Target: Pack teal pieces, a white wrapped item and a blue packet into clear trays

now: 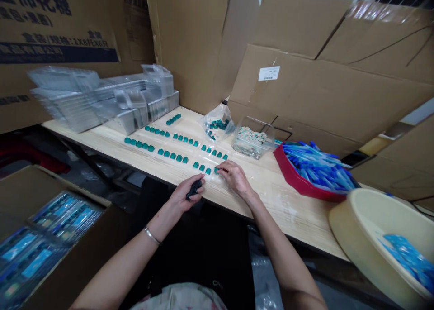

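Small green block-like pieces lie in short rows across the wooden table; their exact kind is too small to tell. At the near row's right end, my right hand pinches one green piece against the tabletop. My left hand, palm turned up at the table's front edge, is closed around a cluster of dark pieces. Behind the rows, a clear plastic bag holds more green pieces. Beside it stands a clear tub of small pale flat pieces.
Stacked clear plastic trays fill the table's back left. To the right are a red basin full of blue pen-like items and a cream tub with blue packets. Cardboard walls the back. An open carton of packed boxes sits lower left.
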`<state>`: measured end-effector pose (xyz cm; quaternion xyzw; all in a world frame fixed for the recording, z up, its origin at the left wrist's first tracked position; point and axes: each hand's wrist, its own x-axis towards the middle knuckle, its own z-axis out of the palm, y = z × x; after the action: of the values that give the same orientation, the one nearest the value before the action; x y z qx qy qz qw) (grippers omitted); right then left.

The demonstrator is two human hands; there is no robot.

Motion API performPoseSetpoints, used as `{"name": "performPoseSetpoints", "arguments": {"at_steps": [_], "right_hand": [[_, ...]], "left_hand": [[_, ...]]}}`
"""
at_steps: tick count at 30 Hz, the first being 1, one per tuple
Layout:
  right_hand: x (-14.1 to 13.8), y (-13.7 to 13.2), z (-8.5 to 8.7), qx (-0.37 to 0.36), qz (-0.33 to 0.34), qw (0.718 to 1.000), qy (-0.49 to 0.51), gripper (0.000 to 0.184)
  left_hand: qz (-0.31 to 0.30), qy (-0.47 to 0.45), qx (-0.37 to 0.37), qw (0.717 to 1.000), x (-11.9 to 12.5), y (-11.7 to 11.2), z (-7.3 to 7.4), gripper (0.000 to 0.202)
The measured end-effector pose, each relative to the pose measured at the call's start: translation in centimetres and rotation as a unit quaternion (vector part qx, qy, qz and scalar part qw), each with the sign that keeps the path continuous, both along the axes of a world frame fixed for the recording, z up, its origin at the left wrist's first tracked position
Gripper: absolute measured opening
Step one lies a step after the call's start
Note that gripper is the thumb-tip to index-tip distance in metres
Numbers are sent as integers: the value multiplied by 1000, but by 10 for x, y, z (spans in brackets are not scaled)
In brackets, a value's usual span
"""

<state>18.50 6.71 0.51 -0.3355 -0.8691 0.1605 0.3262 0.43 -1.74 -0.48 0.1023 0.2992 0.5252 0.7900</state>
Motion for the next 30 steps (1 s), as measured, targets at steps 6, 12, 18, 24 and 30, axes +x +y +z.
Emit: {"name": "performPoseSetpoints", "arguments": {"at_steps": [6,12,18,24,30], "right_hand": [[-3,5,-7,16,15,998,-57,13],[-12,1,-11,48,11,993,-104,13],[-12,-6,-4,40,25,994,-100,14],[-18,-35,22,-53,46,996,47,18],[-23,-43,24,-88,55,991,90,13]], "left_hand": [[4,-8,-9,1000,0,-2,1,9],[-13,-31,2,999,-1,2,-3,9],[-5,-61,14,998,0,5,-3,11],[27,-18,42,999,7,10,3,12],[30,23,39,999,19,16,9,15]]}}
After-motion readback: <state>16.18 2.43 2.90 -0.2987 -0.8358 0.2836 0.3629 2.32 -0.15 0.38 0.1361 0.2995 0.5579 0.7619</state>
